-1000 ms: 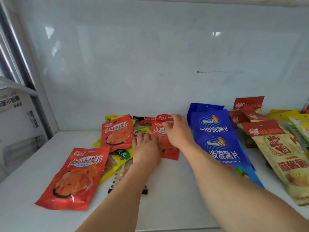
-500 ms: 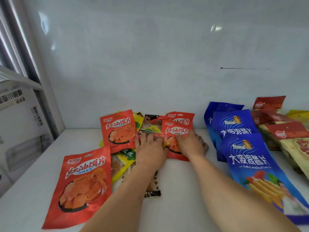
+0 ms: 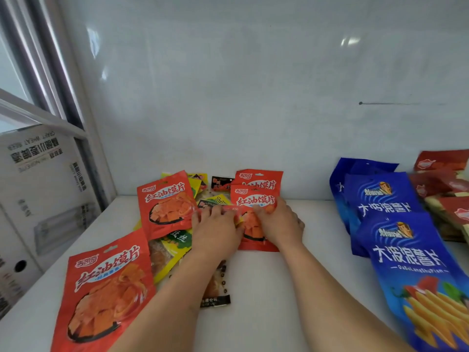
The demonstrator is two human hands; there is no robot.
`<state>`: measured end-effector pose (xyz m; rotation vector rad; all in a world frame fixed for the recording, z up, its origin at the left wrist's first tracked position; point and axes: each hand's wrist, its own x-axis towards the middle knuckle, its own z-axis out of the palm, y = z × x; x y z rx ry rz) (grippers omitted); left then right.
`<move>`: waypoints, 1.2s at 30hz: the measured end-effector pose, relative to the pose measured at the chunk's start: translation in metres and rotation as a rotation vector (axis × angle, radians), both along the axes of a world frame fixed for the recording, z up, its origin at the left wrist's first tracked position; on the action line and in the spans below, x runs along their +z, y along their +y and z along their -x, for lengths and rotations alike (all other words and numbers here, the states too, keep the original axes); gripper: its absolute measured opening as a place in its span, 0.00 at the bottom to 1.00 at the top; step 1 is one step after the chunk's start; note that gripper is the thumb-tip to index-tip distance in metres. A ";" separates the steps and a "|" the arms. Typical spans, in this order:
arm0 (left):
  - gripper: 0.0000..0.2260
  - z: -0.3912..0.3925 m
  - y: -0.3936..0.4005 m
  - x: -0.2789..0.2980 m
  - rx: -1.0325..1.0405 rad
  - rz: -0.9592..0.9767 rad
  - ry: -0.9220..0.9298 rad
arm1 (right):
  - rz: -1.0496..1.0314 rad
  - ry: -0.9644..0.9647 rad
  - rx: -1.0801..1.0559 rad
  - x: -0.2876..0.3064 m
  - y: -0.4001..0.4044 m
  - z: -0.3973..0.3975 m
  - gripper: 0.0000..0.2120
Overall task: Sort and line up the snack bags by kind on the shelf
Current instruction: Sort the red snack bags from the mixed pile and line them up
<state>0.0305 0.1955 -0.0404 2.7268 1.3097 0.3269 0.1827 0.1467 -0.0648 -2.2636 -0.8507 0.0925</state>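
head view: my left hand and right hand both pinch a flat red foil snack bag on the white shelf, among matching red bags; glossy blue chip bags lie lined up well apart to the right.

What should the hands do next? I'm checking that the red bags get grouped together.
Probably lift the red bag that both the left hand and right hand are on, and carry it left to the two red bags of the same kind. It lies apart from them, across mixed yellow bags.
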 end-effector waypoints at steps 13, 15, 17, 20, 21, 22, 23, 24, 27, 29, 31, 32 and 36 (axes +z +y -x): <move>0.25 0.002 -0.007 0.029 -0.019 0.233 -0.262 | -0.372 0.360 0.017 0.018 -0.005 -0.008 0.18; 0.24 -0.001 -0.010 0.024 -0.020 0.235 -0.240 | -0.403 0.424 0.034 0.018 -0.005 -0.012 0.17; 0.24 -0.004 -0.012 0.018 -0.011 0.218 -0.215 | -0.440 0.501 0.044 0.018 -0.007 -0.015 0.17; 0.25 -0.007 -0.011 0.011 0.006 0.188 -0.194 | -0.502 0.669 0.084 0.018 -0.009 -0.018 0.11; 0.25 -0.009 -0.010 0.011 0.010 0.184 -0.196 | -0.511 0.713 0.105 0.017 -0.009 -0.020 0.06; 0.25 -0.010 -0.009 0.010 0.013 0.185 -0.203 | -0.513 0.740 0.114 0.017 -0.008 -0.022 0.03; 0.25 -0.012 -0.009 0.011 0.018 0.187 -0.212 | -0.515 0.764 0.111 0.016 -0.008 -0.023 0.03; 0.24 -0.013 -0.009 0.012 0.020 0.182 -0.224 | -0.514 0.787 0.108 0.017 -0.009 -0.024 0.04; 0.23 -0.019 -0.012 0.016 0.002 0.148 -0.296 | -0.527 0.853 0.092 0.019 -0.013 -0.028 0.06; 0.23 -0.027 -0.014 0.018 -0.021 0.201 -0.379 | -0.546 0.874 0.066 0.021 -0.018 -0.033 0.05; 0.22 -0.037 -0.017 0.018 -0.038 0.311 -0.475 | -0.571 0.888 0.049 0.023 -0.021 -0.040 0.04; 0.22 -0.041 -0.017 0.017 -0.039 0.362 -0.513 | -0.582 0.898 0.042 0.025 -0.023 -0.043 0.04; 0.23 -0.053 -0.022 0.013 -0.031 0.503 -0.612 | -0.609 0.912 0.015 0.034 -0.030 -0.052 0.08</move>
